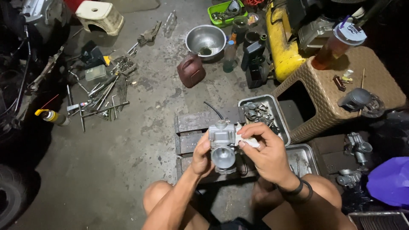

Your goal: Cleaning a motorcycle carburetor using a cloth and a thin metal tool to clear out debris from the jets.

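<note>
A concrete floor (128, 140) spreads under everything, with a yellow machine body (281, 47) at the upper right and a brown woven stool (324, 106) beside it carrying a cup of amber drink (336, 44). A steel bowl (205, 39) and a dark red jug (191, 70) sit further back; loose tools (102, 96) lie scattered to the left. A low wooden pallet (191, 127) bears a metal tray (275, 117) of small parts. Above the pallet, between the knees, a grey carburettor (222, 147) is held up. The left hand (201, 157) has its grip clamped on the carburettor's side; the right hand (266, 155) pinches its upper right edge with fingertips (243, 133).
</note>
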